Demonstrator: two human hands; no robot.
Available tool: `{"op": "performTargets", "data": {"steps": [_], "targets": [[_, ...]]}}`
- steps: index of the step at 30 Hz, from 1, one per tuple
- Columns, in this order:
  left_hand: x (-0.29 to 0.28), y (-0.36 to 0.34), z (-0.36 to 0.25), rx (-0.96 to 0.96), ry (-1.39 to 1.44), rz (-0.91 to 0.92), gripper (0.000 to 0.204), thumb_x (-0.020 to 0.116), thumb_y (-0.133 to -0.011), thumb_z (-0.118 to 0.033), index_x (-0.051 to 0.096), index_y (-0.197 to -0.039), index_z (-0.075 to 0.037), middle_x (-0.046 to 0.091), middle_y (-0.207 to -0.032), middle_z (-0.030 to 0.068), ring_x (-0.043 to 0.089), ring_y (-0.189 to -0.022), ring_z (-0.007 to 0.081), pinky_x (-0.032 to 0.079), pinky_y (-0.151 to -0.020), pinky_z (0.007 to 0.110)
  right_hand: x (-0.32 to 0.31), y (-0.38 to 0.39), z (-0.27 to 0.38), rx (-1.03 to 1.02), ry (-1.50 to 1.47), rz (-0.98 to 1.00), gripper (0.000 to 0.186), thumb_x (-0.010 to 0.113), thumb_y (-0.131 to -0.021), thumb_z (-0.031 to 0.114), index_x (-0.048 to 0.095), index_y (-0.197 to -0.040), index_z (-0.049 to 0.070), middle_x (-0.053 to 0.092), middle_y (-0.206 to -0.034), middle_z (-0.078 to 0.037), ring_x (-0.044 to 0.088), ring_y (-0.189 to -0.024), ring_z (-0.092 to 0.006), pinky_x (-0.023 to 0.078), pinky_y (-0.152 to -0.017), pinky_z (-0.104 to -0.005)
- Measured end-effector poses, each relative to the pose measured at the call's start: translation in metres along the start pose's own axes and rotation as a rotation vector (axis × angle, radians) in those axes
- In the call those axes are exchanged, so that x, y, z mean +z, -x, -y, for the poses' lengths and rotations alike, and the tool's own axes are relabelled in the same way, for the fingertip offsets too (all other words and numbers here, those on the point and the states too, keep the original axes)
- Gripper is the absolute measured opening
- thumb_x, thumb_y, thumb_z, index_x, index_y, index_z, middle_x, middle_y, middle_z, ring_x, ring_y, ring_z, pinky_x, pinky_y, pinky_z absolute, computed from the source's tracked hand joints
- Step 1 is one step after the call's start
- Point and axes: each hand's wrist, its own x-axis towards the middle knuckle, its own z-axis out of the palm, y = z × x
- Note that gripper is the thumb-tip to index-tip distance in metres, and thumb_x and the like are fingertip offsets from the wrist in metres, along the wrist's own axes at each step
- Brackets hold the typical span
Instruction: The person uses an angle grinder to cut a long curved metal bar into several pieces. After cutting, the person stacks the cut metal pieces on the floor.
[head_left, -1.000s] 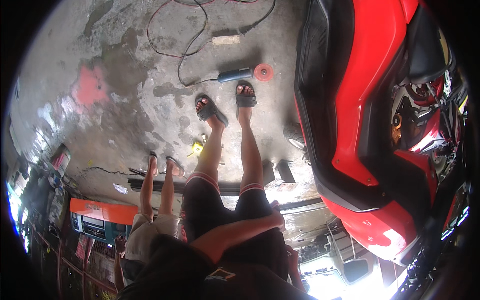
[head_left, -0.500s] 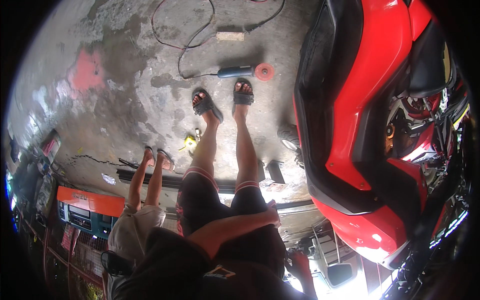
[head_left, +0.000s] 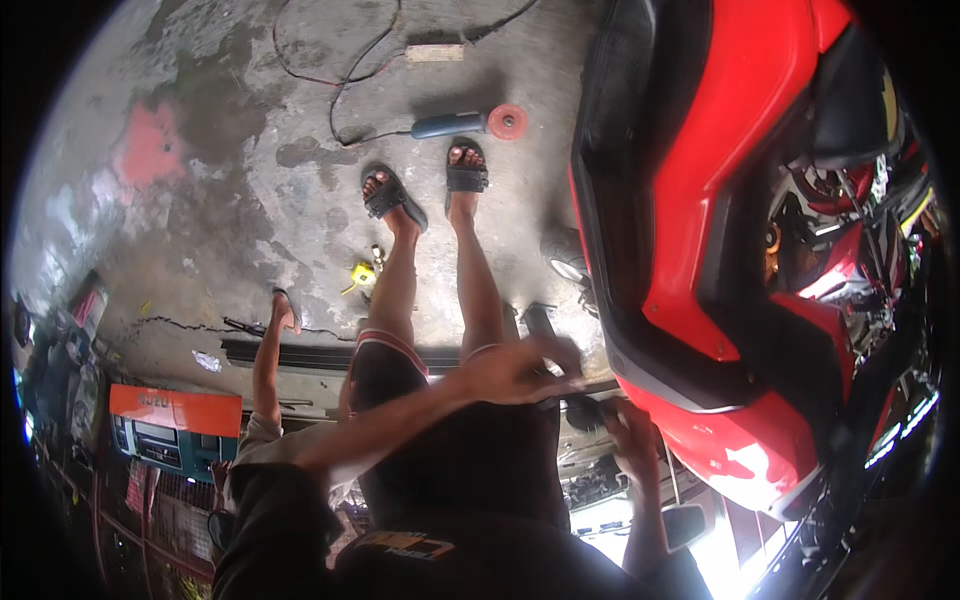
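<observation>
Over my dark shorts, my left hand (head_left: 522, 371) reaches across from the left. Its fingers are curved, with a bright gap between them and the thumb, and I see nothing held in it. Close by on the right, my right hand (head_left: 632, 438) is closed around a dark rounded object (head_left: 584, 412) whose kind I cannot make out. The hands are near each other but apart. Just beyond them rises the red and black motorcycle body (head_left: 700, 190). On the concrete past my sandalled feet (head_left: 395, 195) lies an angle grinder (head_left: 450, 125) with a reddish disc.
The grinder's cord (head_left: 335, 110) loops on the floor beside a pale flat block (head_left: 435, 53). A yellow tape measure (head_left: 361, 276) lies left of my legs. Dark metal bars (head_left: 290, 355) cross behind. Another person's leg (head_left: 268, 370) stands left, near an orange vehicle panel (head_left: 175, 408).
My left hand has risen from my lap and moved slightly right. My right hand has come up from below with the dark object. The whole view has shifted a little.
</observation>
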Motion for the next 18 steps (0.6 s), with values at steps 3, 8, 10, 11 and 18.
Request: {"op": "performTargets", "data": {"steps": [3, 8, 10, 11, 18], "targets": [[-0.067, 0.021, -0.044, -0.452, -0.331, -0.348, 0.014, 0.070, -0.095, -0.011, 0.068, -0.091, 0.003, 0.066, -0.079, 0.0093, 0.061, -0.076, 0.0125, 0.051, -0.069, 0.029, 0.052, -0.107, 0.034, -0.474, 0.101, -0.211, 0.027, 0.061, -0.095, 0.002, 0.061, -0.121, -0.001, 0.065, -0.115, -0.020, 0.065, -0.104, -0.0356, 0.051, -0.090, -0.0388], [-0.113, 0.047, -0.081, -0.448, -0.397, -0.605, 0.031, 0.070, -0.095, -0.023, 0.069, -0.085, 0.006, 0.064, -0.093, 0.0093, 0.061, -0.085, 0.0140, 0.048, -0.073, 0.028, 0.075, -0.183, 0.080, -0.517, -0.052, 0.171, 0.017, 0.066, -0.093, 0.005, 0.065, -0.108, -0.002, 0.065, -0.113, -0.018, 0.066, -0.104, -0.0299, 0.053, -0.086, -0.0374], [-0.131, 0.057, -0.074, -0.339, -0.275, -0.662, 0.041, 0.072, -0.094, -0.034, 0.069, -0.083, 0.006, 0.063, -0.103, 0.0121, 0.060, -0.093, 0.0156, 0.049, -0.077, 0.029, 0.078, -0.209, 0.068, -0.482, -0.278, 0.249, 0.023, 0.070, -0.093, 0.016, 0.065, -0.105, -0.002, 0.064, -0.109, -0.014, 0.066, -0.102, -0.0244, 0.051, -0.089, -0.0363], [-0.137, 0.058, -0.074, -0.328, -0.116, -0.686, 0.045, 0.072, -0.093, -0.038, 0.068, -0.085, 0.006, 0.063, -0.107, 0.0140, 0.062, -0.102, 0.0181, 0.051, -0.084, 0.031, 0.076, -0.221, 0.061, -0.340, -0.589, 0.358, 0.023, 0.068, -0.096, 0.019, 0.066, -0.102, -0.004, 0.063, -0.112, -0.012, 0.065, -0.106, -0.0223, 0.049, -0.095, -0.0360], [-0.166, 0.071, -0.033, 0.057, 0.185, -0.525, 0.037, 0.070, -0.092, -0.023, 0.065, -0.125, -0.007, 0.053, -0.136, 0.0160, 0.060, -0.113, 0.0254, 0.053, -0.090, 0.036, 0.074, -0.254, 0.043, -0.376, -1.073, 0.535, 0.031, 0.067, -0.095, 0.035, 0.060, -0.087, 0.006, 0.051, -0.121, -0.014, 0.044, -0.133, -0.0311, 0.038, -0.108, -0.0501]]}}
